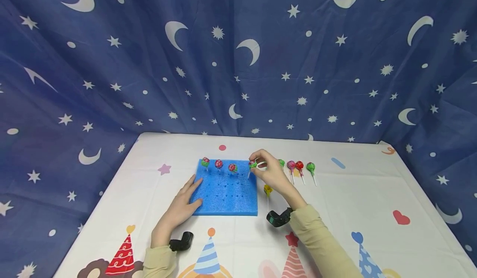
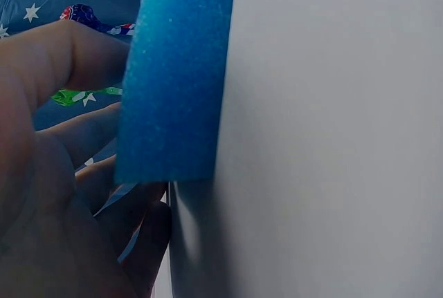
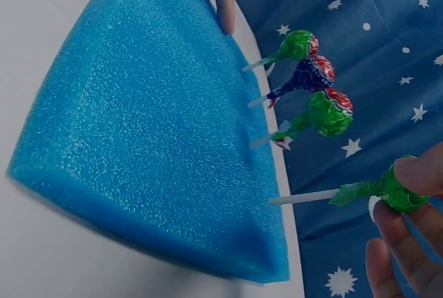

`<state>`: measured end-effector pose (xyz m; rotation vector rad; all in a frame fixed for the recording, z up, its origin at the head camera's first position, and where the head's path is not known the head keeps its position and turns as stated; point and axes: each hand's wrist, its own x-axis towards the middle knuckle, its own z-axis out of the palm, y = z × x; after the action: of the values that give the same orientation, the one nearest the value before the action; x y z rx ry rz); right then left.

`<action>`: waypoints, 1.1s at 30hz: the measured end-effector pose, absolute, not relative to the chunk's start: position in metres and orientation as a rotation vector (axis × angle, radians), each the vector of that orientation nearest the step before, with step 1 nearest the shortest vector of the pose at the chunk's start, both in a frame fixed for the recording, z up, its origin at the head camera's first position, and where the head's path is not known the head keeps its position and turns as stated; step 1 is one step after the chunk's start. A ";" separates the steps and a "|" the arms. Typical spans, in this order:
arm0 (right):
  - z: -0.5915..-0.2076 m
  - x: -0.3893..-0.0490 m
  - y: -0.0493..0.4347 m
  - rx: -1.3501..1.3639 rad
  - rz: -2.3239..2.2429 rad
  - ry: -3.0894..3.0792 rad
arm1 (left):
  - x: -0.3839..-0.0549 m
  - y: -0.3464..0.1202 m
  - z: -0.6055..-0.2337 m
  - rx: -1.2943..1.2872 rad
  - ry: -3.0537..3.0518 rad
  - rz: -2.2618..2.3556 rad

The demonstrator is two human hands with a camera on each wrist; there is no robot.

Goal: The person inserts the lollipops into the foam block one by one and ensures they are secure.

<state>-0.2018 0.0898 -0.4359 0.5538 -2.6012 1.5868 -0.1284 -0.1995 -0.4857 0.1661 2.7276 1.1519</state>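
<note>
A blue foam block (image 1: 225, 193) with rows of small holes lies on the table. Three wrapped lollipops stand in its far row: a green and red one (image 3: 299, 45), a dark blue and red one (image 3: 315, 73) and another green and red one (image 3: 329, 113). With thumb and fingers my right hand (image 1: 270, 172) pinches the head of a green lollipop (image 3: 401, 194) over the far right corner. Its stick points down at the foam; whether the tip is inside, I cannot tell. Spread along the block's left edge, my left hand (image 1: 182, 205) rests with fingers fairly straight.
Right of the block lie a yellow lollipop (image 1: 267, 190), a pink one (image 1: 291, 166), a red one (image 1: 299, 166) and a green one (image 1: 311, 167). Another green head (image 1: 281, 162) shows partly behind my right hand. A blue starry curtain (image 1: 238, 63) hangs behind the white patterned table (image 1: 357, 195).
</note>
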 end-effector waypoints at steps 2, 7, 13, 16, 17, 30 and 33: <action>-0.437 -0.203 0.088 0.544 1.589 -2.605 | -0.129 -0.200 -0.487 0.170 2.731 1.154; -0.440 -0.207 0.085 0.507 1.595 -2.614 | -0.129 -0.200 -0.488 0.178 2.736 1.152; -0.444 -0.210 0.083 0.494 1.608 -2.604 | -0.129 -0.199 -0.487 0.181 2.738 1.161; -0.445 -0.211 0.081 0.491 1.624 -2.588 | -0.128 -0.199 -0.486 0.180 2.739 1.159; -0.445 -0.211 0.080 0.489 1.627 -2.584 | -0.128 -0.199 -0.486 0.179 2.738 1.158; -0.450 -0.214 0.075 0.470 1.647 -2.582 | -0.128 -0.201 -0.487 0.176 2.744 1.154; -0.452 -0.215 0.075 0.459 1.667 -2.578 | -0.128 -0.201 -0.486 0.175 2.743 1.154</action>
<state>-0.2150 0.0746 -0.4515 0.4588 -2.5782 1.6671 -0.1279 -0.2007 -0.4860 0.1750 2.7430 1.1542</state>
